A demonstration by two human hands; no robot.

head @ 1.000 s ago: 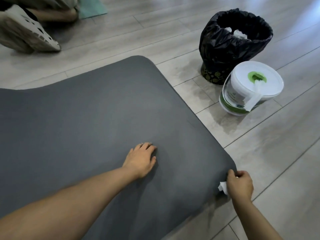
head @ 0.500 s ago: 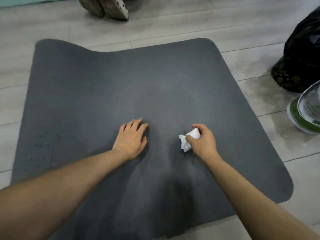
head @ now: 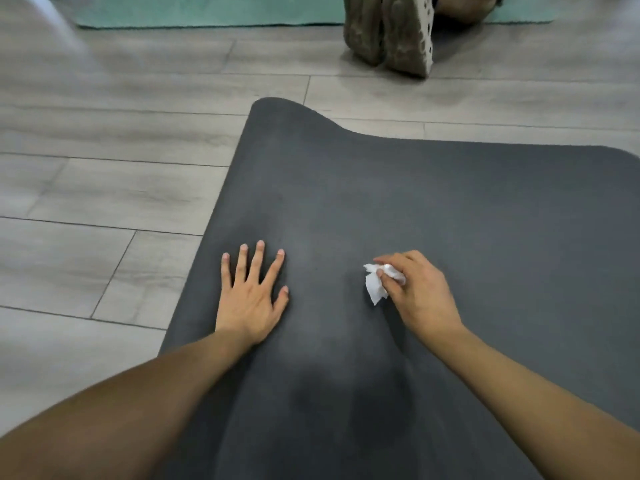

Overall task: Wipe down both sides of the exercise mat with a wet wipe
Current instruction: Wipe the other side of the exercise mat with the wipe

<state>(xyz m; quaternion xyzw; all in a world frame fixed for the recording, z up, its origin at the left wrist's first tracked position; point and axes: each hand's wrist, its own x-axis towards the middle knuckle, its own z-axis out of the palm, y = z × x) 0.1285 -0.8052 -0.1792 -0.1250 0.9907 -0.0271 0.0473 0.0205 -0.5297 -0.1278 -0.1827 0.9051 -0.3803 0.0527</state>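
Grey wood-plank floor [head: 104,202] w/ dark grey foam exercise mat [head: 450,209] flat on it, far-left corner rippled up. Left grip [head: 251,299] on mat's left-centre: fingers splayed straight, palm down, holding nothing, prob. pinning mat vs sliding. Right grip [head: 419,299] at mat's middle: fingers curled tight round crumpled white wet wipe [head: 375,289], touching mat, prob. mid-wipe.

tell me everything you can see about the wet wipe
The wet wipe is a small white sheet, crumpled into a loose wad, thin and soft-looking. The right hand pinches its upper part between thumb and curled fingers, and a wrinkled corner hangs out below. It sits low over the dark grey exercise mat; whether it touches the surface cannot be told.
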